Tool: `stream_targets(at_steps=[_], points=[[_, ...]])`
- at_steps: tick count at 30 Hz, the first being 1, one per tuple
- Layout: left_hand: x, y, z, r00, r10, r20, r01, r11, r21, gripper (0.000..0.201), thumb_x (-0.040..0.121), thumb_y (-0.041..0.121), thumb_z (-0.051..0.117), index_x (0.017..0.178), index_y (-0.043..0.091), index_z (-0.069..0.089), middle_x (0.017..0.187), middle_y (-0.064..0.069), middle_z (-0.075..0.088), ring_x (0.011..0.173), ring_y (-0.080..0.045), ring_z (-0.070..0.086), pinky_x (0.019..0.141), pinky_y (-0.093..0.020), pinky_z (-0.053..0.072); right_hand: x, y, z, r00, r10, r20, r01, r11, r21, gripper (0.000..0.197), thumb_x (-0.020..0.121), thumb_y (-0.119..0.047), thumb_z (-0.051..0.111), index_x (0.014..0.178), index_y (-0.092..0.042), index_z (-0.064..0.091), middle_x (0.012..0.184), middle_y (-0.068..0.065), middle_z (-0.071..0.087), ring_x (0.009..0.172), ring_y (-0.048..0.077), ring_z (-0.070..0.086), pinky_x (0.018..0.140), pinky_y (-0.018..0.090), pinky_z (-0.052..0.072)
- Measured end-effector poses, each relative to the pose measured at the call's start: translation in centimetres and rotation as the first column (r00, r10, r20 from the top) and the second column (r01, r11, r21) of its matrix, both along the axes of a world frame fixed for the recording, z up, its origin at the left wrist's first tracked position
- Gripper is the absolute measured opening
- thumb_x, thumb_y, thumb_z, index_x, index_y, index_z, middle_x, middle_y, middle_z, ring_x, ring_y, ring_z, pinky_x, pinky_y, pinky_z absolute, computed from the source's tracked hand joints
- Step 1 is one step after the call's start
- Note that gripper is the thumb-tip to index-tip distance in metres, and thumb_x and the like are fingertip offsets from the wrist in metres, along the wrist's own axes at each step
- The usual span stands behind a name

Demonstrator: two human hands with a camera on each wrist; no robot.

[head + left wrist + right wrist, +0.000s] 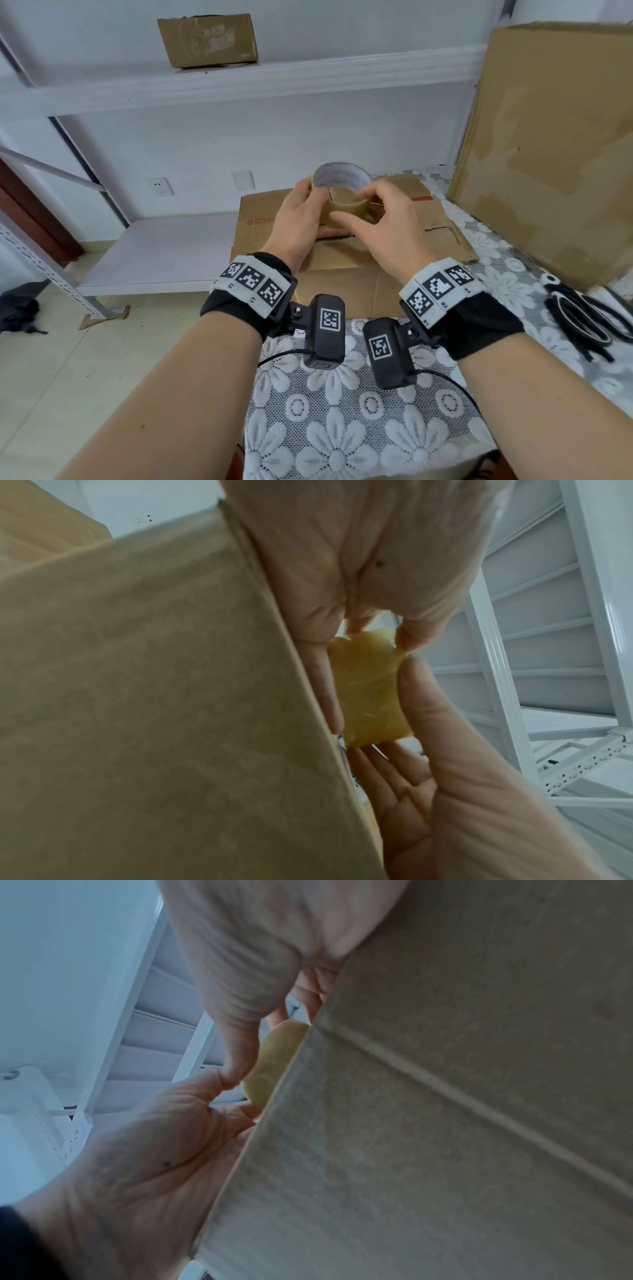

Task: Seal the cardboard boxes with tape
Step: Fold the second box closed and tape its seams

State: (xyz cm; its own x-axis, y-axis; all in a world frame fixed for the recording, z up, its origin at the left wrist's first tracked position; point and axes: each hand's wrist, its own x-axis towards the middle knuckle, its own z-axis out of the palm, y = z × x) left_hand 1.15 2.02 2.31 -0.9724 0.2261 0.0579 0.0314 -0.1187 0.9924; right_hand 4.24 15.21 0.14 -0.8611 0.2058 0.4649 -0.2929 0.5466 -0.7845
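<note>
Holding the tape roll (342,195) above the flattened cardboard box (346,246) at the bench's (342,428) far edge, we grip it with our left hand (298,219), fingers curled round its side; our right hand (383,222) pinches its outer face. Scissors (579,315) lie near the right edge, beside an upright carton (555,137).

Tape roll held over a flat box at the table's far edge

The tape roll (342,195) sits between the left hand (298,219) and right hand (387,222), above the cardboard box (342,284) on the table (342,428). A large box (548,137) stands right, scissors (579,315) before it. A shelving unit (164,250) lies left and behind, a small box (207,39) on its upper shelf.
</note>
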Motion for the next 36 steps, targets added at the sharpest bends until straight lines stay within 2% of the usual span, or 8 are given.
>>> stream_targets(at_steps=[7, 11, 18, 21, 23, 25, 31, 36], points=[[0.0, 0.1, 0.0, 1.000, 0.013, -0.022, -0.014, 0.999, -0.041, 0.028, 0.100, 0.010, 0.039, 0.118, 0.000, 0.058, 0.119, -0.027, 0.060, 0.110, -0.040, 0.061, 0.077, -0.044, 0.061, -0.3, 0.1, -0.5, 0.998, 0.000, -0.067, 0.004, 0.999, 0.053, 0.014, 0.082, -0.033, 0.071, 0.078, -0.023, 0.063, 0.082, -0.005, 0.057, 0.077, 0.010, 0.053, 0.070, 0.023, 0.043], [0.3, 0.1, 0.3, 1.000, 0.010, -0.018, -0.010, 1.000, -0.002, 0.024, 0.100, 0.009, 0.038, 0.108, 0.007, 0.061, 0.105, -0.018, 0.061, 0.107, -0.040, 0.063, 0.074, -0.040, 0.061, 0.0, 0.4, -0.1, 0.996, 0.058, -0.062, -0.058, 0.998, 0.000, 0.007, 0.084, -0.023, 0.070, 0.087, -0.017, 0.073, 0.090, -0.003, 0.064, 0.085, 0.005, 0.056, 0.074, 0.007, 0.040], [0.3, -0.1, 0.1, 0.999, 0.031, -0.042, -0.033, 0.999, -0.038, 0.024, 0.100, 0.010, 0.039, 0.097, 0.012, 0.063, 0.087, -0.002, 0.063, 0.080, -0.015, 0.066, 0.072, -0.034, 0.061, 0.3, 0.5, 0.2, 0.995, 0.096, -0.015, -0.096, 0.995, -0.035, 0.020, 0.085, -0.021, 0.069, 0.105, -0.022, 0.070, 0.139, -0.005, 0.047, 0.126, 0.001, 0.041, 0.103, 0.010, 0.030], [0.1, -0.1, -0.1, 0.995, 0.043, -0.092, -0.057, 0.986, -0.155, 0.025, 0.099, 0.014, 0.039, 0.086, 0.012, 0.061, 0.080, -0.009, 0.057, 0.079, -0.017, 0.054, 0.071, -0.031, 0.056, 0.3, 0.3, -0.2, 0.996, 0.049, -0.081, -0.050, 0.999, -0.003, 0.025, 0.076, -0.021, 0.078, 0.098, -0.025, 0.067, 0.146, -0.005, 0.038, 0.131, -0.001, 0.031, 0.100, 0.001, 0.022], [0.1, 0.0, -0.1, 0.995, 0.028, -0.099, -0.044, 0.985, -0.164, 0.026, 0.100, 0.015, 0.038, 0.100, 0.007, 0.063, 0.095, -0.023, 0.060, 0.086, -0.021, 0.055, 0.078, -0.037, 0.058, 0.3, 0.1, -0.5, 0.988, 0.016, -0.154, -0.018, 1.000, -0.014, 0.019, 0.075, -0.018, 0.079, 0.089, -0.022, 0.066, 0.137, -0.003, 0.048, 0.127, 0.003, 0.040, 0.103, 0.012, 0.032], [0.2, 0.0, 0.0, 0.994, 0.021, -0.105, -0.036, 0.988, -0.147, 0.030, 0.101, 0.015, 0.037, 0.119, 0.011, 0.061, 0.105, -0.019, 0.062, 0.090, -0.018, 0.057, 0.075, -0.033, 0.060, 0.3, 0.1, -0.8, 0.978, -0.002, -0.210, -0.002, 1.000, -0.020, 0.013, 0.076, -0.015, 0.077, 0.081, -0.019, 0.066, 0.125, -0.002, 0.057, 0.119, 0.009, 0.050, 0.101, 0.021, 0.038], [-0.1, 0.1, -0.4, 0.992, 0.027, -0.120, -0.041, 0.992, -0.119, 0.037, 0.102, 0.019, 0.043, 0.139, 0.018, 0.050, 0.112, 0.001, 0.063, 0.078, 0.005, 0.062, 0.066, -0.022, 0.056, 0.3, 0.0, -0.9, 0.964, -0.012, -0.265, 0.000, 0.999, -0.048, 0.008, 0.078, -0.009, 0.075, 0.079, -0.016, 0.072, 0.107, -0.005, 0.062, 0.105, 0.007, 0.058, 0.091, 0.012, 0.040], [-0.2, 0.2, -0.5, 0.992, 0.035, -0.124, -0.051, 0.991, -0.127, 0.040, 0.101, 0.025, 0.047, 0.140, 0.018, 0.047, 0.116, -0.008, 0.064, 0.090, -0.012, 0.063, 0.081, -0.037, 0.059, 0.6, 0.2, -0.6, 0.966, -0.031, -0.257, 0.014, 0.998, -0.069, 0.010, 0.078, -0.004, 0.073, 0.073, -0.010, 0.068, 0.105, -0.003, 0.063, 0.100, 0.001, 0.057, 0.091, 0.011, 0.040]])
